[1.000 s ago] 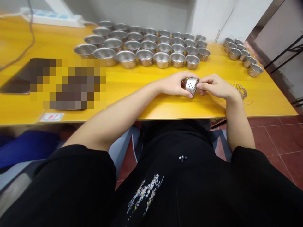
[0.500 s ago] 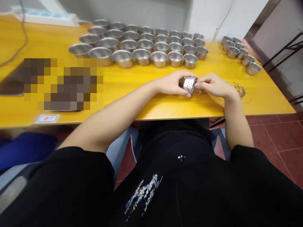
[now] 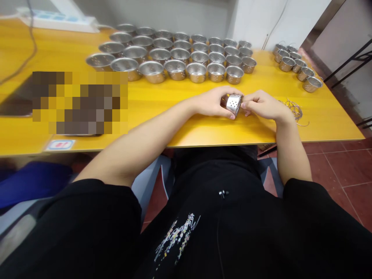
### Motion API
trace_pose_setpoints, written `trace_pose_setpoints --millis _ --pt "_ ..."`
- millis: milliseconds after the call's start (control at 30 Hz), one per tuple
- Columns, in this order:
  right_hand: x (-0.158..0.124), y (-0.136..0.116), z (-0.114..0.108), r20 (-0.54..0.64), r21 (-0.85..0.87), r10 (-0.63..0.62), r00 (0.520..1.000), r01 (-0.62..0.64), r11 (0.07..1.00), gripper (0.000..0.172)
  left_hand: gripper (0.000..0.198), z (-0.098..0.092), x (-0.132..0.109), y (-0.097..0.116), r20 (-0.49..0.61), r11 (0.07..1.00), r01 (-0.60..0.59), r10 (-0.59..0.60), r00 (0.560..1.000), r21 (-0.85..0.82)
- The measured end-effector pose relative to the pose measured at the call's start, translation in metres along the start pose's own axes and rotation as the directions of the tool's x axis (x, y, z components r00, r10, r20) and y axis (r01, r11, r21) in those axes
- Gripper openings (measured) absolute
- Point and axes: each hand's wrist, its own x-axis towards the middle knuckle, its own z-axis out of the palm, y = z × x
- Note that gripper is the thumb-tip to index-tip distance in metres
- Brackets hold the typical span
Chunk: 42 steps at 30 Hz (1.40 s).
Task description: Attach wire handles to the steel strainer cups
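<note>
My left hand [image 3: 216, 101] is closed around a small perforated metal cup [image 3: 233, 102], thumb below and fingers above. The cup lies tilted on its side, its rim turned toward my right hand [image 3: 261, 104]. At that rim the thumb and forefinger of my right hand are pinched together. Whatever sits between those fingertips is too small to make out. Just beyond my right wrist, a loose tangle of thin metal wire [image 3: 295, 111] rests on the yellow table [image 3: 200, 130].
Several rows of metal cups [image 3: 196, 72] stand mouth up along the back. A smaller group of cups, some with wire loops, lines the right edge [image 3: 312, 84]. At the left are a power strip [image 3: 62, 23], a cable [image 3: 34, 46], a pixelated area and a label [image 3: 61, 145].
The whole view has shifted very slightly to the right. Both hands keep the same pose around the cup.
</note>
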Motion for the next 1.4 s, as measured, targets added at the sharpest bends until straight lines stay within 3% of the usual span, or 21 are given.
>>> trace_pose_setpoints --millis 1400 --pt "0.0002 0.0010 0.0028 0.017 0.028 -0.021 1.000 0.021 0.999 0.050 0.103 0.0017 0.0015 0.0047 -0.011 1.000 0.006 -0.006 1.000 -0.014"
